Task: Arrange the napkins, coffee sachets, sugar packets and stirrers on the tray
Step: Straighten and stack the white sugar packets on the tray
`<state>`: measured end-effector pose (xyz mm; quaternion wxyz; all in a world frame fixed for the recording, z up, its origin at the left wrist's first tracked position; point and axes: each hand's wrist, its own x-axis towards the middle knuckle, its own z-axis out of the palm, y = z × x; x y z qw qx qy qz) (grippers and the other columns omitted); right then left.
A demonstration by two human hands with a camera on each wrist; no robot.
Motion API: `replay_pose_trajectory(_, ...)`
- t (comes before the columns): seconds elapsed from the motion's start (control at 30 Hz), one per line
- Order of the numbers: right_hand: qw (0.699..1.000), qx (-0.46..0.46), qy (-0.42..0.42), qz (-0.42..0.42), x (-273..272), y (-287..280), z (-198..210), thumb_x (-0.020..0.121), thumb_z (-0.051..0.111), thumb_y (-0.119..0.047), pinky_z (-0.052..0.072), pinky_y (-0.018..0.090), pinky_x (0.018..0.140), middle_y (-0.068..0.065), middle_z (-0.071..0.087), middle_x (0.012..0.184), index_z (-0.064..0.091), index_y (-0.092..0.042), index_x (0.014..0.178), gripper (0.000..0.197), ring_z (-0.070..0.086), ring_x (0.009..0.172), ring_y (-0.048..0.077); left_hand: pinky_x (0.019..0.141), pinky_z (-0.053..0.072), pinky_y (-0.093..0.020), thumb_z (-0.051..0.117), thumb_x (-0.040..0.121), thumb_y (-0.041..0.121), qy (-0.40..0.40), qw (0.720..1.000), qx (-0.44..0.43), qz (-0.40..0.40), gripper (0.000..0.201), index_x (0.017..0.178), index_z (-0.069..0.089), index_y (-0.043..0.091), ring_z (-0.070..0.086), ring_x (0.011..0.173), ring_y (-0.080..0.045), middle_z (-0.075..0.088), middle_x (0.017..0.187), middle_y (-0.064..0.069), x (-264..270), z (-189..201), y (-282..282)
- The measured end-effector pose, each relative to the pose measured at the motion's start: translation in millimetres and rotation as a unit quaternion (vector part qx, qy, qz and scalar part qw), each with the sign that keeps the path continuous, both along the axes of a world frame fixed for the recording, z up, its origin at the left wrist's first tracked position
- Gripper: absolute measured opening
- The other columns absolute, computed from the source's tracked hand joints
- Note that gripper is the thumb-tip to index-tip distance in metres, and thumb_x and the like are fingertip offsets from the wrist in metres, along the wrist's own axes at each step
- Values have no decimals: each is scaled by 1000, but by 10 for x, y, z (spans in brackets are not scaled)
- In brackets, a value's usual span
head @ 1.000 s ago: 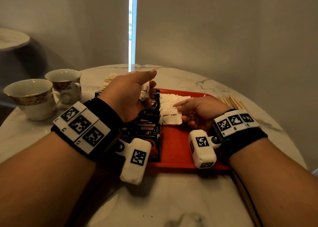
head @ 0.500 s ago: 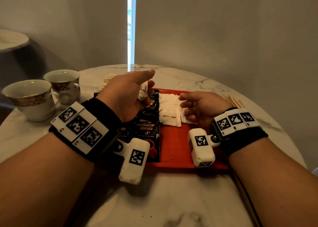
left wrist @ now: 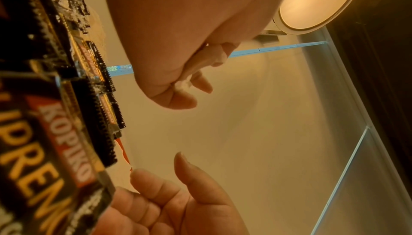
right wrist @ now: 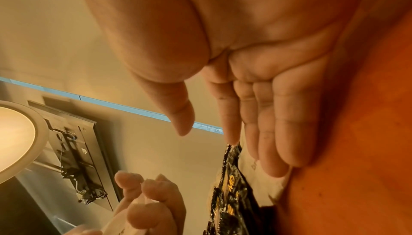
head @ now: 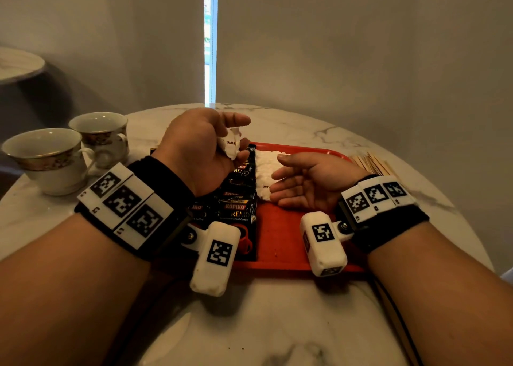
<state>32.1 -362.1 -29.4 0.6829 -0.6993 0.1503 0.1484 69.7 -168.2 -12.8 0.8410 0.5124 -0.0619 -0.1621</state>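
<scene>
My left hand (head: 238,135) hovers above the far left corner of the red tray (head: 277,243), its fingers curled round a bunch of white sugar packets (head: 229,143); the left wrist view shows the packets (left wrist: 200,60) squeezed in the fist. Black Kopiko coffee sachets (head: 238,199) lie in an overlapping row down the tray's left side. A white napkin (head: 266,160) lies beside them, with one brown sugar packet (head: 263,192) at its near end. My right hand (head: 281,175) rests on the tray, palm turned sideways toward the left hand, fingers straight and holding nothing, fingertips at that packet.
Wooden stirrers (head: 372,163) lie on the marble table (head: 277,324) just right of the tray. Two teacups (head: 47,157) (head: 100,135) stand at the far left. A wall is close behind the round table.
My right hand has let go of the sugar packet on the tray, rolled from palm-down to palm-sideways and straightened its fingers. The left hand turned slightly, still holding its packets.
</scene>
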Motion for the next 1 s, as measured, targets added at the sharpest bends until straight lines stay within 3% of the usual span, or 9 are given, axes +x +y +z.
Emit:
replay_pose_trajectory(0.13, 1000, -4, -1, -2, -1, 3, 6, 96, 59, -37, 60, 31, 67, 17, 69, 89, 64, -2, 100, 36, 71, 78, 26, 77, 57, -35, 29, 87, 1, -5, 1000, 12, -6, 51, 111, 72, 9, 56, 106, -33, 46, 134, -23, -10, 16, -13)
replay_pose_trajectory(0.27, 1000, -4, -7, 1, -6, 5, 8, 97, 59, -37, 60, 32, 68, 17, 69, 89, 64, -2, 101, 36, 71, 77, 26, 88, 60, -39, 31, 95, 2, -2, 1000, 9, 2, 45, 116, 70, 10, 59, 112, -36, 48, 129, -23, -34, 30, -48)
replay_pose_trajectory(0.37, 998, 24, -50, -14, -3, 8, 26, 97, 58, -33, 61, 31, 64, 16, 69, 86, 63, -2, 100, 32, 72, 72, 24, 76, 60, -37, 45, 96, 1, -48, 998, 39, 9, 32, 115, 69, 12, 63, 91, -28, 60, 111, -15, -21, 5, -51)
replay_pose_trajectory(0.43, 993, 48, -104, -20, -4, 12, 57, 95, 58, -33, 59, 29, 61, 12, 67, 82, 62, -5, 98, 28, 69, 69, 21, 60, 48, -30, 57, 92, 2, -86, 994, 70, 10, 25, 107, 69, 18, 64, 79, -20, 70, 96, -8, 2, -21, -37)
replay_pose_trajectory(0.5, 986, 59, -155, -18, -21, 25, 98, 85, 64, -35, 54, 26, 58, 8, 64, 82, 62, -7, 98, 31, 65, 67, 18, 53, 37, -27, 67, 88, 4, -98, 993, 68, 20, 17, 97, 69, 19, 61, 78, -20, 74, 90, -6, 27, -35, -13)
replay_pose_trajectory(0.6, 976, 63, -209, 1, -43, 62, 131, 78, 75, -32, 49, 26, 56, 7, 64, 81, 63, -9, 96, 31, 63, 67, 17, 52, 42, -23, 68, 87, 5, -92, 995, 35, 27, 13, 93, 67, 16, 67, 79, -18, 76, 93, -7, 24, -26, 2)
replay_pose_trajectory(0.7, 970, 60, -236, 0, -47, 124, 128, 73, 73, -25, 44, 28, 54, 4, 65, 76, 62, -11, 90, 25, 61, 65, 18, 55, 50, -21, 66, 90, 4, -91, 996, 8, 23, 9, 94, 67, 12, 72, 74, -15, 76, 87, -6, -16, 4, -12)
replay_pose_trajectory(0.8, 967, 50, -250, -16, -47, 171, 120, 69, 80, -14, 41, 29, 53, 5, 64, 72, 60, -9, 93, 32, 59, 63, 19, 56, 53, -21, 61, 94, 4, -86, 996, -9, 19, 10, 96, 70, 8, 74, 77, -19, 76, 91, -12, -35, 15, -13)
replay_pose_trajectory(1.0, 964, 42, -257, -57, -41, 194, 115, 86, 67, -3, 44, 28, 53, 6, 64, 72, 62, -7, 92, 9, 59, 60, 18, 55, 53, -22, 62, 95, 6, -83, 996, 11, 10, 11, 100, 70, 11, 74, 80, -22, 77, 97, -12, -50, 25, -15)
